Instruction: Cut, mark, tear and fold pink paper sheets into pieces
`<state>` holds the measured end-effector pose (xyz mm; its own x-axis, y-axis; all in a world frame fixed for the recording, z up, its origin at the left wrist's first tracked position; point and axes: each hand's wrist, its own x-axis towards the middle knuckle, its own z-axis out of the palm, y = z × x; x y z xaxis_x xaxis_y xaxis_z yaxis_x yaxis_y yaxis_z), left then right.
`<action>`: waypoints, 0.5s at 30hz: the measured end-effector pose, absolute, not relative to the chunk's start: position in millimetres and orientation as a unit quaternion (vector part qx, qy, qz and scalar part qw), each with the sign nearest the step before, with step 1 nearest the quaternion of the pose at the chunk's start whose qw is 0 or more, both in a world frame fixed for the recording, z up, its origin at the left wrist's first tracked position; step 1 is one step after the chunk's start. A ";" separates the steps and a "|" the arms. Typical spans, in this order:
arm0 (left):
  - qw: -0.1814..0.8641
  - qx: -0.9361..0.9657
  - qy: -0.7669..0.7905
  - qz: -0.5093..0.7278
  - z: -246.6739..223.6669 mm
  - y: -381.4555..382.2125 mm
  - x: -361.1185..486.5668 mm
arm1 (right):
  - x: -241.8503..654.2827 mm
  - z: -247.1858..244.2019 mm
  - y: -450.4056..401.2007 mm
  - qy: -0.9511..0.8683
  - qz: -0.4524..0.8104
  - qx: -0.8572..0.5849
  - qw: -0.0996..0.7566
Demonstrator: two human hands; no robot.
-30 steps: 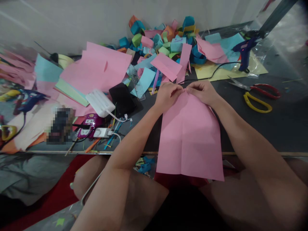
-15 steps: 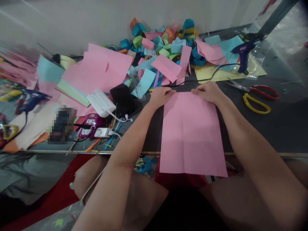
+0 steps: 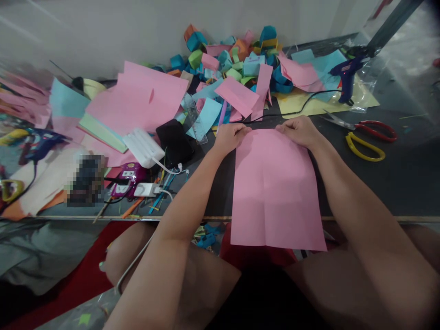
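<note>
Where paper (image 3: 278,192) overhangs, dark table (image 3: 405,183), wall (image 3: 103,30)

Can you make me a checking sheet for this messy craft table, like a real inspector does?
Surface: dark table, bare patch at right.
Work things: pink sheet, faint crease down its middle, near end overhanging the table edge.
Clutter: heap of coloured paper pieces at the back; scissors, blades parted, and glue gun at right; white block at left.
Hands: left hand and right hand each pinch the sheet's far edge.
Cables: black cord from that glue gun; white cord at the block.
Surroundings: pale wall behind.
</note>
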<state>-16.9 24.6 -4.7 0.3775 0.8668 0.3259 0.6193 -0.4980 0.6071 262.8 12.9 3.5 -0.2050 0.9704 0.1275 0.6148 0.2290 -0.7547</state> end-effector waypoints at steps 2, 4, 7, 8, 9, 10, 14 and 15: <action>0.204 0.804 0.460 0.318 -3.9 23.8 -16.5 | 263.0 3.0 12.8 -0.721 0.289 -0.549 0.309; 0.207 0.802 0.459 0.321 -3.3 23.5 -16.4 | 263.0 3.3 12.6 -0.721 0.287 -0.548 0.311; 0.205 0.802 0.460 0.321 -3.4 24.4 -17.1 | 262.8 5.0 12.2 -0.718 0.282 -0.557 0.309; 0.203 0.803 0.460 0.320 -3.6 24.9 -17.4 | 262.7 5.8 11.9 -0.716 0.281 -0.560 0.307; 0.200 0.804 0.460 0.320 -4.0 25.4 -17.7 | 262.6 6.7 11.5 -0.716 0.280 -0.563 0.305; 0.198 0.805 0.458 0.321 -4.4 25.8 -18.0 | 262.5 7.5 10.9 -0.716 0.279 -0.563 0.303; 0.197 0.807 0.447 0.334 -6.1 26.5 -18.7 | 262.2 9.1 8.9 -0.720 0.276 -0.558 0.308; 0.197 0.807 0.444 0.337 -6.5 26.3 -18.7 | 262.1 9.1 8.6 -0.720 0.275 -0.557 0.310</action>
